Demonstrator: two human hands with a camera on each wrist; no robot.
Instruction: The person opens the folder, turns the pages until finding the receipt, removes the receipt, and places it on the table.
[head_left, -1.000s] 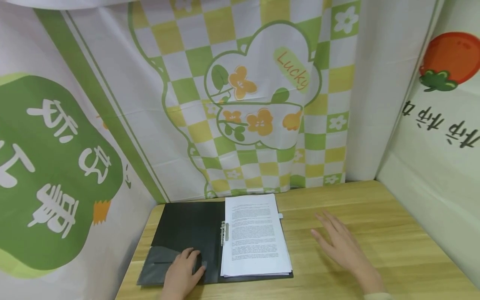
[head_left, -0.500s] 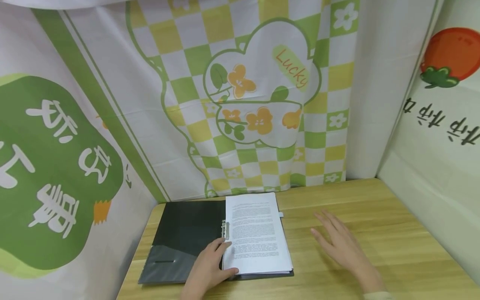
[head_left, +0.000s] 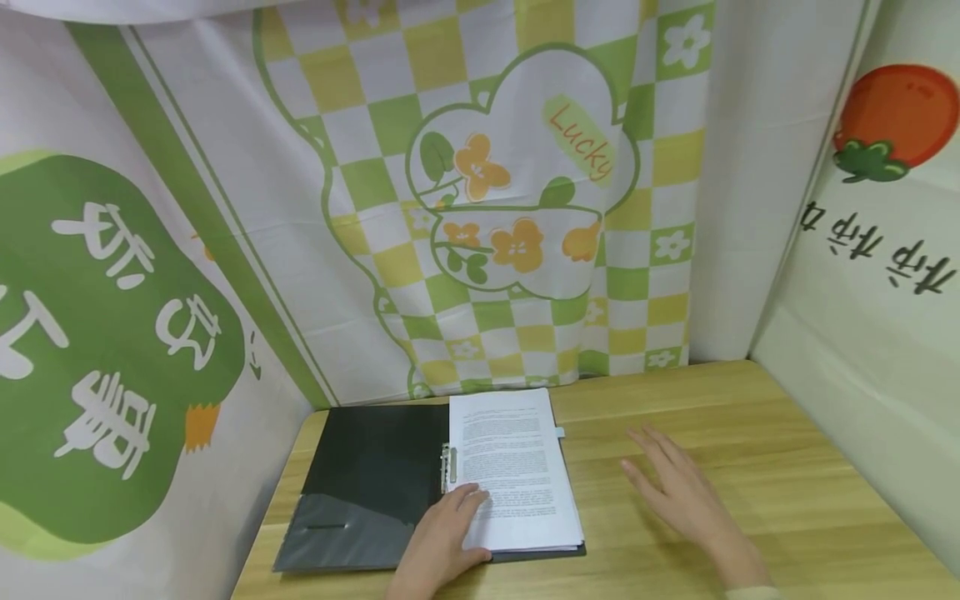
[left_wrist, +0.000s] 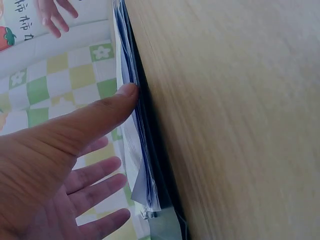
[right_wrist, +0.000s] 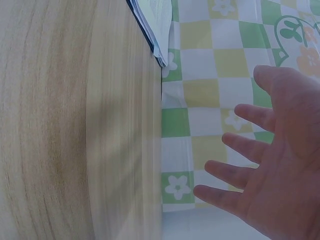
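Observation:
A black folder point(head_left: 382, 454) lies spread flat on the wooden table. On its right half rests a stack of printed paper point(head_left: 517, 467), held at the spine by a metal clip point(head_left: 447, 467). My left hand point(head_left: 446, 533) is over the lower left part of the stack. In the left wrist view its thumb point(left_wrist: 117, 102) touches the front edge of the sheets, while the other fingers stretch out, relaxed, above the page. To the right of the folder my right hand point(head_left: 682, 492) holds nothing, fingers spread, and appears raised over the table in the right wrist view.
The wooden table point(head_left: 787, 467) reaches back to a checkered cloth point(head_left: 517, 333) hanging behind. Printed cloth walls stand at the left point(head_left: 247, 433) and right point(head_left: 847, 350). A small pale tab point(head_left: 560, 432) sticks out from the folder's right side.
My left hand has moved right, from the folder's left pocket across the spine to the paper stack. The right hand has stayed nearly still.

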